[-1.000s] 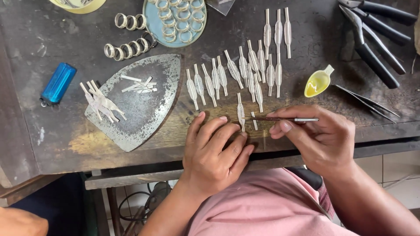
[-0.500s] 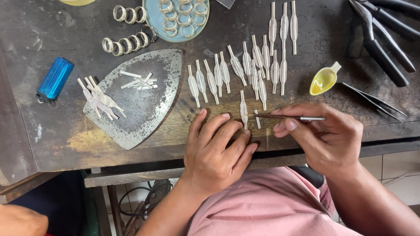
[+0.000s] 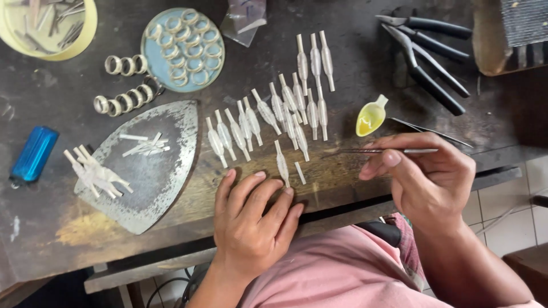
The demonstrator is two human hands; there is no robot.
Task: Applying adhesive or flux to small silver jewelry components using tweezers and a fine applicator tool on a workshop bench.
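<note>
My right hand [image 3: 425, 177] pinches thin metal tweezers [image 3: 382, 151], their tip pointing left over the dark workbench [image 3: 354, 63]. My left hand [image 3: 251, 219] lies flat at the bench's front edge, fingers apart, fingertips just below one white spindle-shaped piece [image 3: 281, 163] and a short white strip [image 3: 299, 172]. Several more white spindle pieces [image 3: 274, 111] lie in rows beyond it.
A shield-shaped metal plate [image 3: 154, 171] holds white strips and joined pieces. Behind it are loose rings [image 3: 123, 100], a blue dish of rings [image 3: 182, 48], a yellow bowl [image 3: 48, 28]. A blue lighter [image 3: 33, 154] lies left, a small yellow spoon-shaped dish [image 3: 370, 117] and black pliers [image 3: 428, 57] right.
My right hand with the tweezers has shifted a little right, away from the lone spindle piece. My left hand has stayed flat at the bench edge.
</note>
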